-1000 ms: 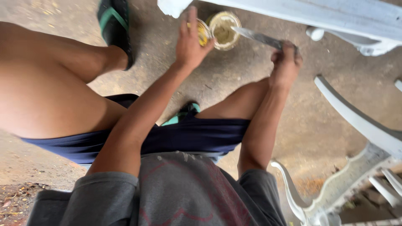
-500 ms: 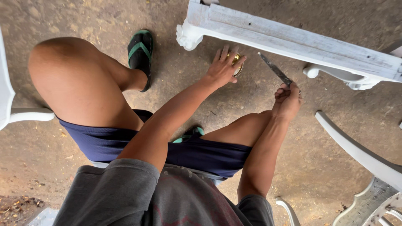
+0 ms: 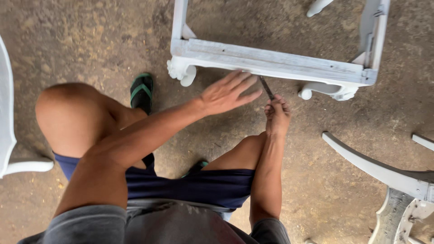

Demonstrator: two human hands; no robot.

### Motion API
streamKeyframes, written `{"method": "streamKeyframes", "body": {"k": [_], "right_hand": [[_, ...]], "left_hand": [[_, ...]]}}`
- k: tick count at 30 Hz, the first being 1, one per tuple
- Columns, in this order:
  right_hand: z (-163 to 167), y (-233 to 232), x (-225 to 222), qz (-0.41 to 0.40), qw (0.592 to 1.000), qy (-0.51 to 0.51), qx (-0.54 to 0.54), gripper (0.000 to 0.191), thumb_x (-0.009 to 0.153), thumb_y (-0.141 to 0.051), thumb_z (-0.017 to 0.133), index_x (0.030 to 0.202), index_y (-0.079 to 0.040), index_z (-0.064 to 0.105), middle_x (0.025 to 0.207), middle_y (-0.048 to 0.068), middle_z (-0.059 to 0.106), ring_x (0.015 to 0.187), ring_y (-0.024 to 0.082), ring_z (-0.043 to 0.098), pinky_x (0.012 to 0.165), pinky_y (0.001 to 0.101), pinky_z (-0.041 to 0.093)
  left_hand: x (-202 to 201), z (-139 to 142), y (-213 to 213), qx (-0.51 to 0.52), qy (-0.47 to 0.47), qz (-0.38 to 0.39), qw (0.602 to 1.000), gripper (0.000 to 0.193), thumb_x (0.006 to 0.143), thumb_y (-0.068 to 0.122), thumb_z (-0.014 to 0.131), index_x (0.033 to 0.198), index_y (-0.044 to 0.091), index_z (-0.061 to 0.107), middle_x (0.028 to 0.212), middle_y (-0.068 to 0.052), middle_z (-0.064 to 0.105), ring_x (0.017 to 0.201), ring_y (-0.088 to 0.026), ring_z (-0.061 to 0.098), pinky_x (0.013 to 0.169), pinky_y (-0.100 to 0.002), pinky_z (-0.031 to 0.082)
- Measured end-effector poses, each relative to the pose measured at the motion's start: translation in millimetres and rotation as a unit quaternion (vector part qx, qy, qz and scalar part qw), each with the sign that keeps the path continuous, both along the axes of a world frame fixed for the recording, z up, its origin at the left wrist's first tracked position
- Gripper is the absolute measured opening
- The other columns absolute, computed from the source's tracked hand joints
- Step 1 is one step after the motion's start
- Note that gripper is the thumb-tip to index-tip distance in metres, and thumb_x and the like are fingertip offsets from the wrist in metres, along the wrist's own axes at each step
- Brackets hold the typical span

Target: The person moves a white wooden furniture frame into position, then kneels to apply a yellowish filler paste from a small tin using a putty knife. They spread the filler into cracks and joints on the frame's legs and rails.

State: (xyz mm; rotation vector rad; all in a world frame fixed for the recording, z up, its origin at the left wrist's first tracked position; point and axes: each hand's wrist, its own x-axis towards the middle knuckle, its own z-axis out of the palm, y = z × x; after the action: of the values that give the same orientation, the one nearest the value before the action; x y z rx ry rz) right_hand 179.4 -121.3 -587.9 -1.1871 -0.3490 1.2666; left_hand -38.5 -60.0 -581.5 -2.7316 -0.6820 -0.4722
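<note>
Two bare hands work low over the dirt floor (image 3: 316,190). The right hand (image 3: 276,115) is closed in a fist round the handle of a thin dark blade (image 3: 266,87) – a knife or scraper, too slim to tell which – whose tip points up and touches the near rail of a white wooden furniture frame (image 3: 271,63). The left hand (image 3: 228,92) is spread flat, fingers together and stretched out, holding nothing; its fingertips lie just beside the blade and against the same rail. That frame lies on the floor in front of the knees, a carved foot (image 3: 183,72) at its left corner. A green-strapped sandal (image 3: 141,91) sits by the left knee, and more white furniture parts (image 3: 384,171) lie at the right – well apart from the hands.
</note>
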Motion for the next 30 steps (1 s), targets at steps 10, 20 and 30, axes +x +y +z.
{"method": "streamKeyframes", "body": {"k": [10, 20, 30], "right_hand": [[-2.1, 2.4, 6.1, -0.006, 1.000, -0.011, -0.026, 0.032, 0.098, -0.004, 0.062, 0.129, 0.003, 0.061, 0.089, 0.006, 0.065, 0.070, 0.012, 0.060, 0.063, 0.0241, 0.051], [-34.5, -27.8, 25.9, -0.011, 0.999, -0.022, -0.022, 0.043, 0.097, -0.003, 0.063, 0.138, 0.006, 0.055, 0.093, 0.006, 0.066, 0.075, 0.012, 0.061, 0.067, 0.0237, 0.051], [-26.9, -41.6, 36.4, -0.003, 0.994, -0.107, -0.028, 0.021, 0.099, 0.000, 0.064, 0.119, 0.005, 0.061, 0.089, 0.011, 0.069, 0.070, 0.011, 0.061, 0.063, 0.0243, 0.048]], "left_hand": [[74.7, 44.2, 77.7, 0.090, 0.059, 0.074, 0.991, 0.073, 0.101, 0.038, 0.058, 0.163, 0.014, 0.027, 0.147, -0.019, 0.051, 0.134, -0.035, 0.051, 0.117, -0.051, 0.033], [77.7, 33.2, 81.5, 0.073, 0.151, 0.055, 0.984, 0.093, 0.088, 0.031, 0.073, 0.163, 0.009, 0.022, 0.145, -0.024, 0.050, 0.128, -0.037, 0.054, 0.110, -0.053, 0.040], [85.7, 60.7, 112.2, 0.014, 0.143, 0.069, 0.987, 0.095, 0.085, 0.024, 0.077, 0.163, 0.009, 0.025, 0.147, -0.032, 0.045, 0.134, -0.046, 0.048, 0.113, -0.058, 0.039]]}}
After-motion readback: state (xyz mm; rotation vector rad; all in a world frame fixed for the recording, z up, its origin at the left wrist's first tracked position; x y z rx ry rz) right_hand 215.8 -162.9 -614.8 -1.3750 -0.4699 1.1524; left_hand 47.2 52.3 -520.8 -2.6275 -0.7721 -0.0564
